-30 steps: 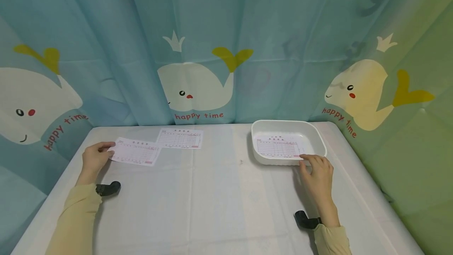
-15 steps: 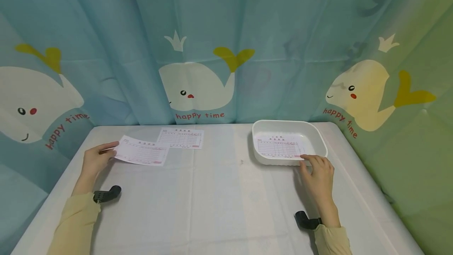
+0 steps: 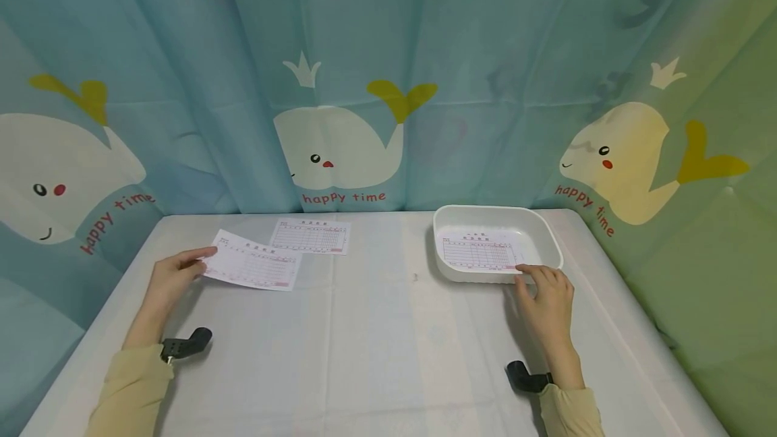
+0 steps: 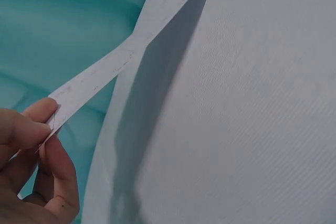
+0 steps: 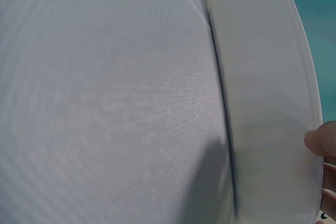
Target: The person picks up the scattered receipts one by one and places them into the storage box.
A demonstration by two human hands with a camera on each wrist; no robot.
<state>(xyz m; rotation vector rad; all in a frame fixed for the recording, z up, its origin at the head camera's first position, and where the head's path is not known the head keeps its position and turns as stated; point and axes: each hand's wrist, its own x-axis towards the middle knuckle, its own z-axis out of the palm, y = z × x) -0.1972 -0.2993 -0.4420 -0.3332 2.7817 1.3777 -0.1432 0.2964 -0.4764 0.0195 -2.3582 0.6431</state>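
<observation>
My left hand (image 3: 173,280) pinches a printed paper form (image 3: 255,263) at its left end, thumb on one side and fingers on the other. In the left wrist view the form (image 4: 100,74) shows nearly edge-on, lifted over the table with its shadow below. A second printed form (image 3: 318,238) lies flat on the table behind it, partly overlapped in the head view. On the right, my right hand (image 3: 548,299) grips the near rim of a white plastic tray (image 3: 537,235), its thumb (image 5: 315,142) on the outer wall. A printed form (image 3: 476,253) lies inside this tray.
A white cloth (image 3: 364,349) covers the table. Behind it hangs a blue-green curtain (image 3: 473,32) with whale prints, meeting the table's back edge. A black wrist camera (image 3: 187,344) is strapped on the left wrist, another black camera (image 3: 527,377) on the right.
The left hand has moved right and slightly nearer with its form, which now tilts more and overlaps the flat form's lower left corner. The right hand and tray stay in place.
</observation>
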